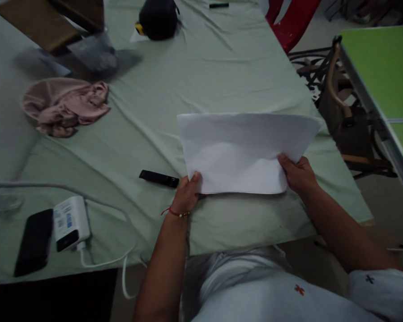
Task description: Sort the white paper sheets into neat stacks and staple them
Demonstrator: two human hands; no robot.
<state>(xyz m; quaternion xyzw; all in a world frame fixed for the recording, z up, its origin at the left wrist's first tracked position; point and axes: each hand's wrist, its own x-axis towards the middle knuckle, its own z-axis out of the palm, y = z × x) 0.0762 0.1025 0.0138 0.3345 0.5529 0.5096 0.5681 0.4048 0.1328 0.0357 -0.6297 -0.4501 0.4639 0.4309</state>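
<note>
A white sheet of paper [237, 150] is held sideways over the near part of the table, its surface slightly wavy. My left hand [187, 193] grips its lower left corner, thumb on top and the other fingers hidden beneath. At the right edge my right hand [298, 173] pinches the paper the same way. Whether it is one sheet or several stacked, I cannot tell. Just left of my left hand lies a slim black object [159, 178], perhaps a remote or a marker.
A green cloth [228, 76] covers the table. On it lie a pink crumpled fabric [67, 107], a black phone [34, 241], a white power bank [72, 221] with a cable, a black case [159, 20] and a brown box [40, 24]. Beyond the right edge stands a green table [383, 67].
</note>
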